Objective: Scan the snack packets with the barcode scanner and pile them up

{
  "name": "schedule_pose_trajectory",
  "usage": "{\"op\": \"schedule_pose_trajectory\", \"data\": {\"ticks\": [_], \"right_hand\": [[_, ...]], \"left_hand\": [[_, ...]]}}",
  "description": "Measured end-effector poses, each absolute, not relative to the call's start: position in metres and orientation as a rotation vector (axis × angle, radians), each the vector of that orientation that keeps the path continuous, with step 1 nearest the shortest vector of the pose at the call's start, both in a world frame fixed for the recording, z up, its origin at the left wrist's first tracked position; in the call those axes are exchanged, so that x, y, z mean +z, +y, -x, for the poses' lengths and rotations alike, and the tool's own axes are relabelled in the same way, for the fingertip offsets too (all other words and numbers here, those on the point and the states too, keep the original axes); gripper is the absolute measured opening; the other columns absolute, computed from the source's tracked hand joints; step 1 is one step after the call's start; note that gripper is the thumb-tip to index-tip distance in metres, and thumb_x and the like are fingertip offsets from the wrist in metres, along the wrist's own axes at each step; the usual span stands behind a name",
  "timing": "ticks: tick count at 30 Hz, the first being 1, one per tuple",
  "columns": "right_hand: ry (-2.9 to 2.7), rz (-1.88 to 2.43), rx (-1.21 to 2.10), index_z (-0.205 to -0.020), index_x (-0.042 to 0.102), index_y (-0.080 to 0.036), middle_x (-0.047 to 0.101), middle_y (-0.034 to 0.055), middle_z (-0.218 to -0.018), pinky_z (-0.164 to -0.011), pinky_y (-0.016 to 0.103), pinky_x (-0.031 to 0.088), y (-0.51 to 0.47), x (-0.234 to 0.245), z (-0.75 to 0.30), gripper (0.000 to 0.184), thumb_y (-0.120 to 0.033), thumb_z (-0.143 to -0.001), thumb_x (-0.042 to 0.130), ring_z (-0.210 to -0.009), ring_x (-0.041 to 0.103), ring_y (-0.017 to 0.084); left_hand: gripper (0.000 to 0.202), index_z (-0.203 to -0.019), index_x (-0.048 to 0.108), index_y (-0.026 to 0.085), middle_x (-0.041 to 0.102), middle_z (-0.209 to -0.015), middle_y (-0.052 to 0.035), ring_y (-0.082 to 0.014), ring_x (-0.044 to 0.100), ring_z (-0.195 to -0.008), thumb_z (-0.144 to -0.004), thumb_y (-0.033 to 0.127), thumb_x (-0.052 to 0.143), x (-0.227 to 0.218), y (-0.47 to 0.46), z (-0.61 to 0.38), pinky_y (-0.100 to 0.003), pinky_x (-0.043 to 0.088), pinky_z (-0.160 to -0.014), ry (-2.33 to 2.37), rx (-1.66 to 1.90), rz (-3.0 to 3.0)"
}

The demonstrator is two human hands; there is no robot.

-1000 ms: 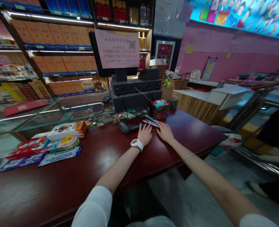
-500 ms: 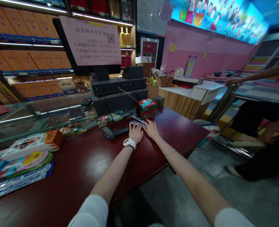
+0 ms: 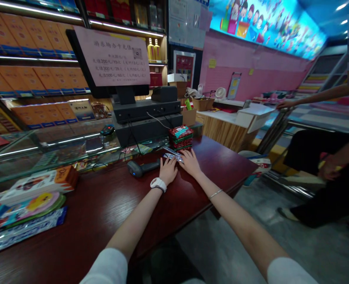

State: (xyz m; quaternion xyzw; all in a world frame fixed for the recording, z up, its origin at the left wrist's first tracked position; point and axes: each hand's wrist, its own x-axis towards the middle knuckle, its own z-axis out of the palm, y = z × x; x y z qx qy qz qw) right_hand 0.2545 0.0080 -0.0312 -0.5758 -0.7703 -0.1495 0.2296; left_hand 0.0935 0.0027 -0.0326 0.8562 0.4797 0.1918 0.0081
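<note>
Both open flat, empty | left hand [image 3: 167,170] | right hand [image 3: 190,162] | touching packets [image 3: 172,156] on counter [image 3: 118,205]

Fingers [image 3: 166,163] partly cover the flat packets [image 3: 175,154].

Cash register [image 3: 147,114], shelved orange boxes [image 3: 35,39]

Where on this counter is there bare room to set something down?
Bare wood: between the flat packets and the left hand; between the right hand and the counter edge. Crowded past the hands: scanner, strips, red packet stack.
</note>
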Motion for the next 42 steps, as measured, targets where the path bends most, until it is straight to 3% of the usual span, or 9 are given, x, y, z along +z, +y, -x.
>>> {"op": "schedule_pose_trajectory", "data": {"ticks": [4,8,11,15,20,23,31,36,42], "right_hand": [[-2.219,1.390,-0.507,-0.118,0.067,-0.018,0.059,0.0107,-0.137,-0.121,0.057,0.018,-0.005,-0.016,-0.274,0.031,-0.026,-0.094,0.048,-0.127,0.051,0.027],[-2.200,1.345,-0.553,-0.108,0.070,-0.021,0.059,0.0079,-0.138,-0.118,0.060,0.020,-0.006,-0.006,-0.287,0.027,-0.029,-0.096,0.048,-0.123,0.052,0.027],[-2.227,1.350,-0.473,-0.100,0.072,-0.020,0.064,0.0082,-0.131,-0.112,0.050,0.035,0.000,-0.005,-0.286,0.028,-0.026,-0.098,0.045,-0.114,0.058,0.024],[-2.256,1.486,-0.272,-0.110,0.069,-0.018,0.065,0.0106,-0.125,-0.097,0.038,0.048,0.006,-0.018,-0.280,0.024,-0.028,-0.093,0.056,-0.109,0.061,0.023],[-2.164,1.645,-0.183,-0.118,0.067,-0.016,0.062,0.0118,-0.128,-0.102,0.041,0.044,-0.006,-0.039,-0.287,0.044,-0.046,-0.085,0.067,-0.115,0.058,0.026],[-2.152,1.687,-0.171,-0.121,0.065,-0.016,0.060,0.0128,-0.131,-0.105,0.041,0.041,-0.015,-0.045,-0.295,0.048,-0.047,-0.085,0.067,-0.119,0.056,0.026],[-2.085,1.767,-0.116,-0.102,0.072,-0.020,0.066,0.0086,-0.121,-0.104,0.043,0.041,-0.023,-0.044,-0.296,0.023,-0.036,-0.091,0.060,-0.109,0.062,0.023],[-2.078,1.621,-0.302,-0.105,0.071,-0.023,0.065,0.0071,-0.126,-0.115,0.052,0.027,-0.032,-0.037,-0.292,0.023,-0.033,-0.093,0.055,-0.118,0.057,0.024],[-2.080,1.451,-0.409,-0.112,0.068,-0.022,0.061,0.0083,-0.133,-0.118,0.051,0.024,-0.035,-0.015,-0.281,0.026,-0.033,-0.095,0.052,-0.124,0.053,0.024]], "left_hand": [[0.052,-0.144,0.044,0.027,0.041,-0.154,-0.0009,-0.0253,0.035,-0.143,-0.092,0.023,0.040,-0.025,-0.005,-0.077,-0.060,0.017,-0.121,1.455,0.709,-2.722],[0.054,-0.146,0.040,0.026,0.039,-0.156,-0.0005,-0.0235,0.033,-0.145,-0.092,0.022,0.041,-0.008,-0.009,-0.059,-0.057,0.016,-0.123,1.452,0.756,-2.792],[0.054,-0.146,0.041,0.026,0.040,-0.155,-0.0009,-0.0222,0.033,-0.145,-0.092,0.021,0.042,0.001,-0.009,-0.050,-0.054,0.014,-0.124,1.454,0.778,-2.841],[0.051,-0.143,0.044,0.027,0.044,-0.153,-0.0019,-0.0219,0.036,-0.143,-0.093,0.023,0.045,-0.003,-0.012,-0.050,-0.054,0.014,-0.124,1.418,0.751,-2.883],[0.044,-0.138,0.050,0.026,0.047,-0.151,-0.0021,-0.0223,0.038,-0.142,-0.094,0.026,0.045,-0.018,-0.022,-0.062,-0.056,0.014,-0.124,1.338,0.690,-2.891],[0.044,-0.139,0.050,0.025,0.046,-0.151,-0.0008,-0.0238,0.038,-0.142,-0.096,0.027,0.042,-0.024,-0.025,-0.073,-0.056,0.014,-0.123,1.285,0.594,-2.897],[0.046,-0.143,0.046,0.030,0.049,-0.149,-0.0003,-0.0269,0.037,-0.143,-0.098,0.033,0.038,-0.035,-0.016,-0.101,-0.061,0.013,-0.122,1.306,0.495,-2.862],[0.045,-0.142,0.046,0.031,0.048,-0.150,-0.0007,-0.0259,0.038,-0.142,-0.098,0.031,0.039,-0.030,-0.019,-0.098,-0.061,0.014,-0.122,1.287,0.532,-2.878],[0.043,-0.139,0.050,0.029,0.049,-0.149,-0.0022,-0.0229,0.038,-0.142,-0.096,0.028,0.043,-0.005,-0.019,-0.076,-0.055,0.012,-0.124,1.277,0.695,-2.955]]}}
